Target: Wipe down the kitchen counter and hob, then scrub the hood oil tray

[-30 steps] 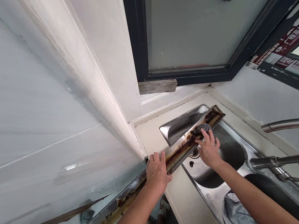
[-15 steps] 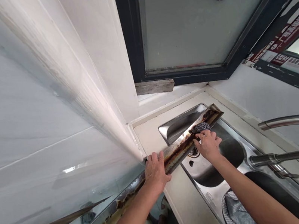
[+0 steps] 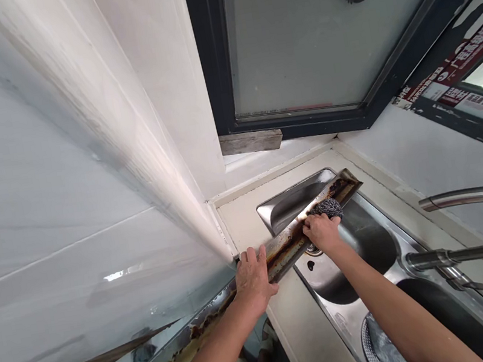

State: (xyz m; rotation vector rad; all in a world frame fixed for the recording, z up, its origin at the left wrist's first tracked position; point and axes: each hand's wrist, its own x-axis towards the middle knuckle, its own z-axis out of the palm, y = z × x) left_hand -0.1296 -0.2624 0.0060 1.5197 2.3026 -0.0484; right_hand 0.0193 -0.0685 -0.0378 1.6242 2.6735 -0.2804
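A long metal trough (image 3: 285, 241), streaked with brown and black grease, slants across the counter edge and over the sink. Its near end runs down to the lower left past the counter. My left hand (image 3: 253, 278) is closed around the trough near the counter edge, thumb and fingers over its sides. In my right hand (image 3: 324, 231) is a dark steel wool scrubber (image 3: 329, 208), pressed against the inside of the trough toward its far end. My right fingertips are partly hidden behind the hand.
The steel sink (image 3: 370, 240) lies under the trough, with a small black scrap (image 3: 311, 265) in its basin. A faucet (image 3: 477, 197) reaches in from the right. Grey cloth (image 3: 385, 348) lies at the lower sink. A dark-framed window (image 3: 297, 129) hangs above, with a wood block (image 3: 251, 141) beneath.
My right hand has slid slightly left and up along the trough with the scrubber. My left hand and the trough have stayed nearly in place.
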